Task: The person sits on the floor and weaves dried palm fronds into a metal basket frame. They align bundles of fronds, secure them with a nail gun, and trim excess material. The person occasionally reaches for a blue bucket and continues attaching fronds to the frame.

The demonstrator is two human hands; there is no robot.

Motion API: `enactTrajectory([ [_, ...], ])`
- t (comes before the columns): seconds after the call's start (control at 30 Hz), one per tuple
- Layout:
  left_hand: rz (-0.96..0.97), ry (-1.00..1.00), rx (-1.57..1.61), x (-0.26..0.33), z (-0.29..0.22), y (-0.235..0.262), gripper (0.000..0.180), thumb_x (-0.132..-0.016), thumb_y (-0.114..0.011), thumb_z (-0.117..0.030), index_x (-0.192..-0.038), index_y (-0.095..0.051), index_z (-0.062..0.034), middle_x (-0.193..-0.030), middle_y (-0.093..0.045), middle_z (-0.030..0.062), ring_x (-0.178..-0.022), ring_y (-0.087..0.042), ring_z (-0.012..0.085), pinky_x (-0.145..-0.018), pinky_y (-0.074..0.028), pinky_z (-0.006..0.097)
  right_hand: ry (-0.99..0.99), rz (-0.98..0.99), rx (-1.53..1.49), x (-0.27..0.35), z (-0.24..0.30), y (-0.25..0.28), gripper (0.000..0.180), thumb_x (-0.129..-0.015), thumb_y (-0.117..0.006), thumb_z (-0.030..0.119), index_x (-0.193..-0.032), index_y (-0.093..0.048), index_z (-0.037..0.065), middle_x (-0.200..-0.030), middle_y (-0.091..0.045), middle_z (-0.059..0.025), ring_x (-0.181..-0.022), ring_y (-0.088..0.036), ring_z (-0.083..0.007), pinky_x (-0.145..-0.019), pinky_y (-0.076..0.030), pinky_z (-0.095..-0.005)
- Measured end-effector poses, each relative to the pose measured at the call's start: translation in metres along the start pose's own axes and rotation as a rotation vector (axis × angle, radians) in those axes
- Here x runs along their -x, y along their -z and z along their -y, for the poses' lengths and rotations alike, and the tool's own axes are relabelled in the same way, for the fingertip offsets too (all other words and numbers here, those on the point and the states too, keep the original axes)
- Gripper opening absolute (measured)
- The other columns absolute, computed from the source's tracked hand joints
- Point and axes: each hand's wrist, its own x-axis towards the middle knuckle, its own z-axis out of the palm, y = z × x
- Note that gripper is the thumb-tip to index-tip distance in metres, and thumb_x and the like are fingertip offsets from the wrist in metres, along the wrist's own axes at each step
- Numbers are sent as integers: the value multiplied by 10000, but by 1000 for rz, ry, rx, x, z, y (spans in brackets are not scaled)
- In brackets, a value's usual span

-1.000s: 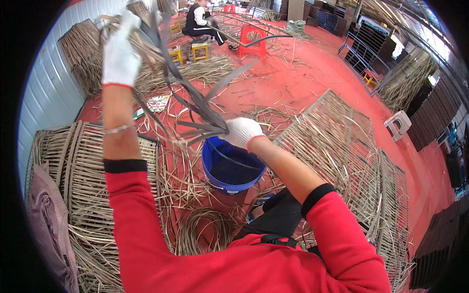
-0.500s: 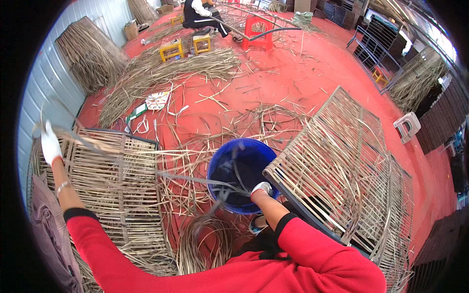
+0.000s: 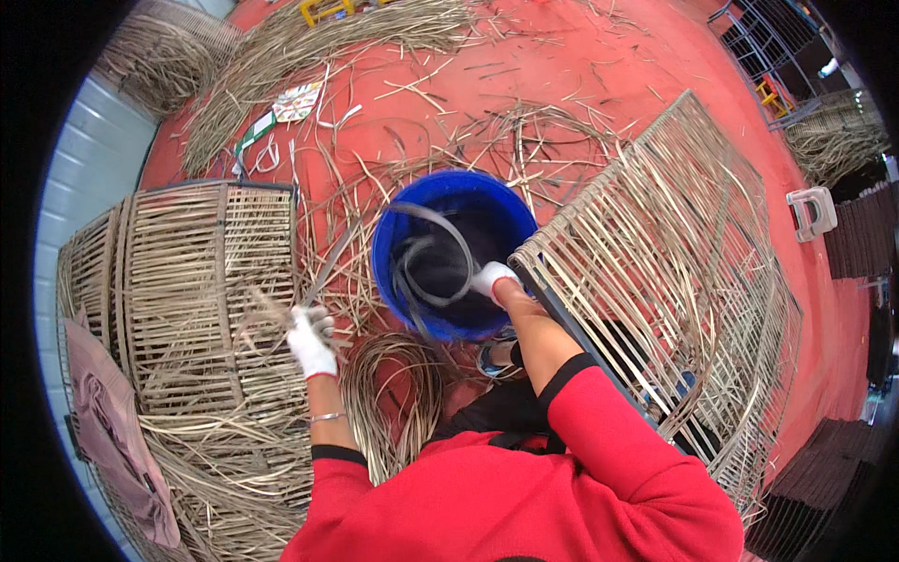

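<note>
The blue bucket (image 3: pixel 456 253) is standing on the red floor (image 3: pixel 599 84) just above the middle of the frame, crowded on both sides: a woven frame (image 3: pixel 674 281) is leaning against its right rim, and a woven basket frame (image 3: pixel 178 290) is lying just to its left. Loose cane strips (image 3: pixel 375 28) are littering the floor above it, so the only open room is lying in the upper middle.

The right hand (image 3: pixel 491 278), in a white glove, is reaching over the bucket's right rim, its fingers clenching around a dark wet strip (image 3: pixel 426 267) that is looping inside the bucket. The left hand (image 3: pixel 311 342), also gloved, is sitting at the lower left of the bucket, its fingers gripping the other end of a strip that is running up toward the bucket rim.

Half a second ago the left hand was stretching far out to the left edge of the frame; now it is sitting close beside the bucket, and the view is tilting further down.

The motion is blurring the strip near the left hand, so I cannot tell whether it is one strip or several. The bucket's depth is dark and hard to make out. The person's red sleeves (image 3: pixel 599 440) are hiding the floor at the lower edge.
</note>
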Motion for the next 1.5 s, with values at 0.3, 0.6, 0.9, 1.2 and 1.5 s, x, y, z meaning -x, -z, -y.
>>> enactTrajectory([
  [0.3, 257, -71, -228, 15, -11, -96, 160, -945, -655, -225, -980, -637, -70, -667, -550, -36, -507, -401, 36, -469, -298, 222, 115, -108, 355, 89, 55, 60, 272, -872, -592, 217, -1017, -772, 75, -1080, -736, -147, -1003, -713, -323, -842, -553, -439],
  [0.6, 296, 15, -179, 14, 7, -103, 239, -916, -700, -220, -1050, -670, -25, -793, -618, -9, -656, -516, 64, -624, -412, 225, 536, -497, 545, 105, 71, 61, 578, -781, -665, 217, -1334, -553, 92, -1173, -623, -125, -1119, -576, -286, -938, -409, -462],
  [0.9, 313, -333, -884, -1, 9, -130, 761, -781, -786, -479, -1272, -557, 55, -1202, -647, 254, -1125, -624, 372, -976, -472, 425, 435, -573, -206, 114, 101, 103, 347, -815, -673, 356, -1068, -670, 118, -1073, -665, -147, -1011, -638, -339, -898, -506, -447],
  [1.2, 235, -299, -1024, -2, 14, -129, 634, -874, -643, -409, -1309, -545, 42, -1209, -636, 277, -1116, -620, 412, -971, -477, 452, 205, -716, -1351, 73, 103, 122, 340, -905, -695, 141, -1220, -624, 34, -1194, -645, -72, -1110, -588, -182, -987, -446, -308],
  [1.5, 177, -400, -884, -6, 32, -122, 499, -873, -658, -394, -1190, -608, -13, -1101, -670, 267, -1024, -637, 441, -901, -491, 487, 453, -829, -1642, 63, 132, 134, 203, -902, -667, 233, -1003, -577, 82, -801, -653, -38, -737, -577, -126, -735, -471, -330],
])
